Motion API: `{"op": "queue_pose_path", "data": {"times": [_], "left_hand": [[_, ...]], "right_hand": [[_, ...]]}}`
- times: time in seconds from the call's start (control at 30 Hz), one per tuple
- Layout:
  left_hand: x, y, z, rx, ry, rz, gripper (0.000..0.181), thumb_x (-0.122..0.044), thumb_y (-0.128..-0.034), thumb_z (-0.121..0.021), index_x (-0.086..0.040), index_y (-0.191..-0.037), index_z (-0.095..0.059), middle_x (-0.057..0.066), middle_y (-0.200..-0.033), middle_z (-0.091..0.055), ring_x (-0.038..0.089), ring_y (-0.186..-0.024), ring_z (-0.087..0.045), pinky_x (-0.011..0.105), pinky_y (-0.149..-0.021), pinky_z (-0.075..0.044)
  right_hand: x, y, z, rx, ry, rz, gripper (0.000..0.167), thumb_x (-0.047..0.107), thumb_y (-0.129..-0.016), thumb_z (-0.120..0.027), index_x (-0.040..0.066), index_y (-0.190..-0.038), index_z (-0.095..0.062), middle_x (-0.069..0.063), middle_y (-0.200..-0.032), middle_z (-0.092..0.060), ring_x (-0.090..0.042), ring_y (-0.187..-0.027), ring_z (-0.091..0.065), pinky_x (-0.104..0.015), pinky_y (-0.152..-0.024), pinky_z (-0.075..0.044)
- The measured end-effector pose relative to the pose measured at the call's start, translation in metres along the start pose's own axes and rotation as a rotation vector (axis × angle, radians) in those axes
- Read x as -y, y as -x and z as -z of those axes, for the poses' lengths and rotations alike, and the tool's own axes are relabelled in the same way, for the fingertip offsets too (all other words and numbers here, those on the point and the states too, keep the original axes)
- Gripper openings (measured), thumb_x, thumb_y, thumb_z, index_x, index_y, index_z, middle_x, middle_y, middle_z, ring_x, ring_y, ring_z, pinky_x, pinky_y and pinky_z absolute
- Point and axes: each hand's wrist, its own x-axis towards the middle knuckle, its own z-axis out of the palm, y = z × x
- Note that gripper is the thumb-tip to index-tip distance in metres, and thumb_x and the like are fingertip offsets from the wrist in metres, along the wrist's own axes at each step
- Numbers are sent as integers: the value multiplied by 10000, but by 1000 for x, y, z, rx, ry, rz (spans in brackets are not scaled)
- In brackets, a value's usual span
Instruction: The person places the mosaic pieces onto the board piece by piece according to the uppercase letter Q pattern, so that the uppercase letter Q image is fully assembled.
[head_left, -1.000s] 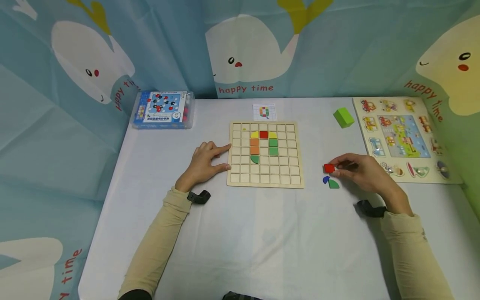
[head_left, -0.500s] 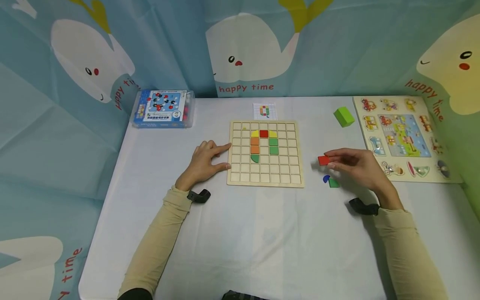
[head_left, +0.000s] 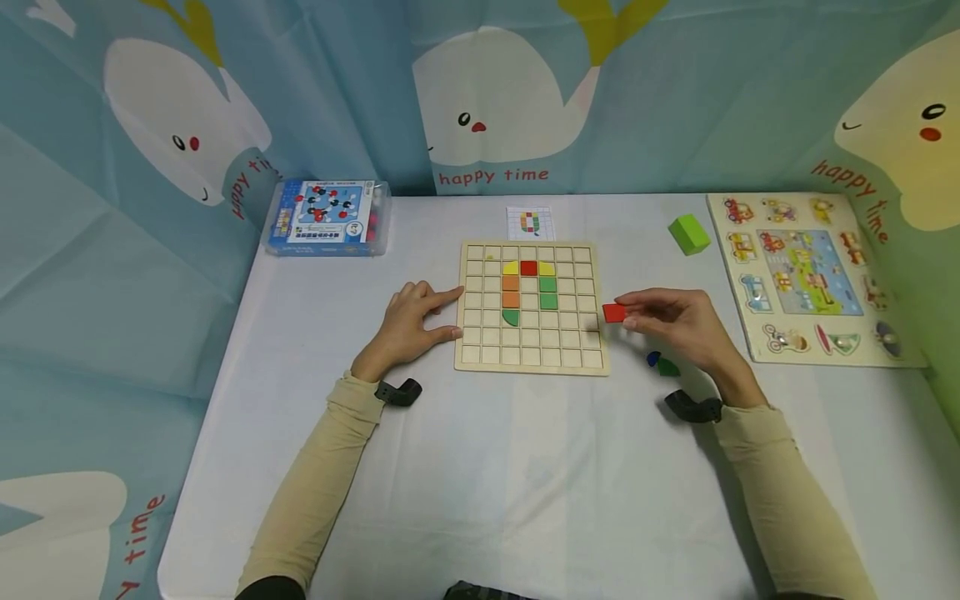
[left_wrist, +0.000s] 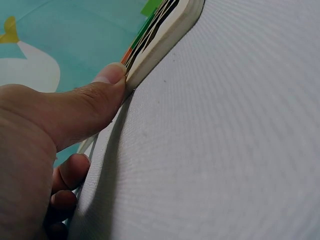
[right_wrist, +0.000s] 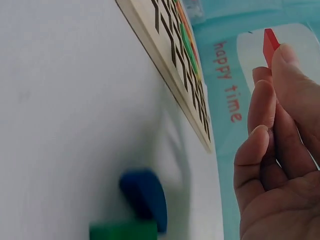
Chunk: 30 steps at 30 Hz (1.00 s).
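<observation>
A wooden grid board [head_left: 528, 358] lies on the table with red, yellow, orange and green pieces in some of its squares. The thumb and straight index finger of my left hand [head_left: 408, 329] touch its left edge, spread apart. In the left wrist view the thumb [left_wrist: 95, 102] presses the board's side [left_wrist: 170, 37]. My right hand [head_left: 678, 325] pinches a red square tile [head_left: 613, 313] between thumb and fingers, raised just off the board's right edge. Below that hand lie a small blue piece [head_left: 653, 359] and a green quarter-circle piece [head_left: 667, 367], both blurred in the right wrist view.
A small pattern card [head_left: 529, 223] lies behind the board. At the back left is a clear plastic box [head_left: 327, 218] with a printed label. A green block [head_left: 688, 234] and a picture puzzle board [head_left: 813, 337] are on the right.
My right hand has carried the red tile up and leftward, from beside the blue and green pieces to the board's right edge. The left hand has stayed at the board.
</observation>
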Motion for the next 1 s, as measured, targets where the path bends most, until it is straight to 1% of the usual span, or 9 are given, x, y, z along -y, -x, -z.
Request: {"op": "queue_pose_path", "data": {"times": [0.07, 0.2, 0.3, 0.47, 0.6, 0.7, 0.83, 1.0], "left_hand": [[0, 0, 0, 1, -1, 0, 708, -373, -901, -853, -226, -1540, -586, 42, -938, -487, 214, -872, -369, 373, -837, -256], [0, 0, -1, -2, 0, -3, 707, -369, -901, -854, -224, -1539, -588, 44, -934, -485, 213, -868, -367, 373, -836, -254], [0, 0, -1, -3, 0, -3, 709, -366, -898, -856, -224, -1539, -588, 43, -934, -485, 213, -871, -367, 370, -835, -253], [0, 0, 0, -1, -3, -2, 707, -367, -902, -854, -226, -1541, -585, 40, -936, -487, 212, -868, -368, 369, -836, -255], [-1, 0, 0, -5, 2, -5, 703, -357, -899, -857, -218, -1535, -591, 50, -936, -490, 218, -863, -369, 376, -842, -260], [-1, 0, 1, -5, -1, -5, 710, -356, -894, -861, -212, -1534, -592, 51, -935, -488, 217, -866, -369, 378, -844, -263], [-1, 0, 1, 0, -4, 0, 717, -360, -890, -863, -215, -1536, -590, 47, -937, -486, 215, -868, -366, 379, -851, -264], [-1, 0, 1, 1, 7, 4, 717, -364, -886, -867, -223, -1534, -592, 46, -938, -489, 215, -867, -365, 386, -855, -266]], "right_hand": [[2, -3, -5, 11, 6, -6, 299, -50, -881, -823, -16, -1175, -784, 139, -1052, -779, -19, -882, -714, -133, -777, -540], [6, -10, -16, 25, 30, -49, 313, -17, -881, -837, 2, -1189, -783, -42, -1107, -791, -23, -906, -696, -121, -820, -524], [9, -14, -23, 33, 43, -69, 303, 8, -889, -840, 27, -1187, -789, -134, -1132, -772, -59, -906, -671, -130, -829, -515], [11, -21, -31, 50, 36, -45, 253, 31, -910, -828, 50, -1160, -796, -125, -1092, -761, -125, -879, -648, -178, -787, -512], [12, -26, -37, 77, 53, -21, 264, 25, -904, -831, 25, -1164, -786, -138, -1076, -753, -127, -864, -625, -192, -753, -489], [13, -29, -43, 106, 70, -5, 273, 34, -907, -831, 12, -1174, -779, -145, -1034, -737, -136, -849, -599, -195, -736, -473], [15, -33, -50, 132, 81, 5, 262, 75, -914, -837, 35, -1168, -784, -128, -981, -719, -154, -849, -583, -207, -729, -462], [19, -39, -57, 166, 101, 30, 254, 94, -906, -849, 67, -1151, -787, -113, -1024, -737, -158, -876, -596, -211, -733, -465]]}}
